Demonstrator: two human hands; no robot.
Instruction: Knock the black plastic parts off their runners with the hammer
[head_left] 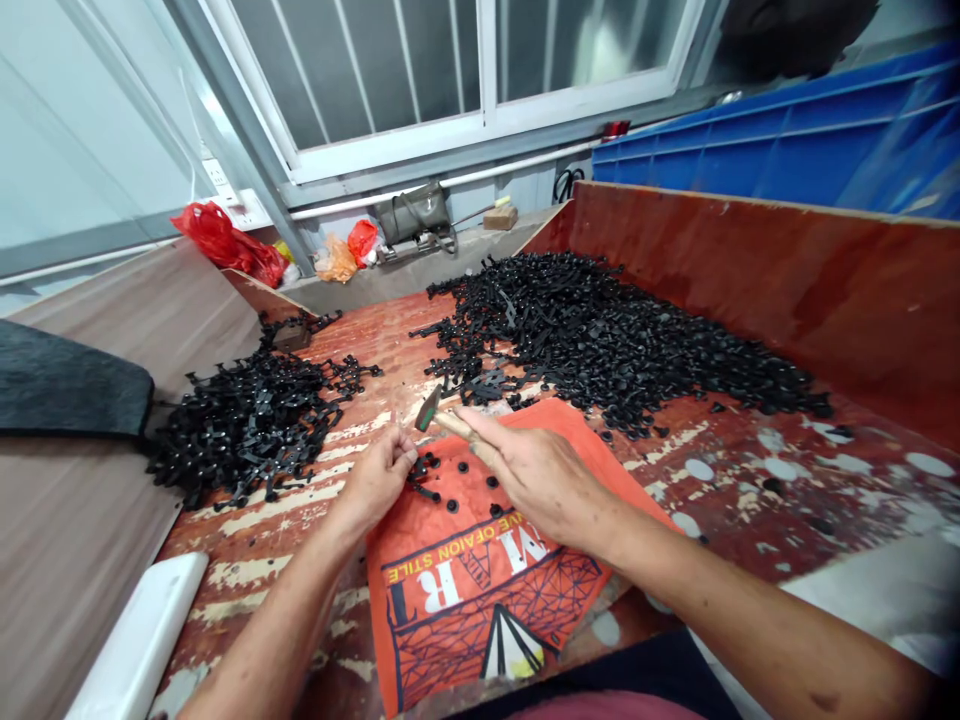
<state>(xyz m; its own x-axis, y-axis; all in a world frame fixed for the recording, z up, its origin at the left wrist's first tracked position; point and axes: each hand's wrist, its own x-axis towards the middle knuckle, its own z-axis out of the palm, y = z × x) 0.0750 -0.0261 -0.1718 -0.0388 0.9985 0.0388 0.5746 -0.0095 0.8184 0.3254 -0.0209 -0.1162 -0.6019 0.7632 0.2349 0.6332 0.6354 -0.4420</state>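
Observation:
My right hand [546, 482] is closed around the pale handle of a small hammer [429, 408], its narrow dark-green head pointing left. The fingertips of my left hand [381, 474] are pinched together just below the hammer head; what they hold is too small to make out. Black branched plastic pieces [424, 488] lie right beside those fingertips. Under both hands an orange printed cloth [465, 545] is spread on the worn red board. A few loose round black parts [452, 506] rest on it between my hands.
A large heap of small black parts [585, 330] covers the far right of the board. On the left is a pile of black branched pieces [247, 420]. A red side panel [780, 290] and a blue crate [780, 130] border the right. A white box-like object [139, 640] lies front left.

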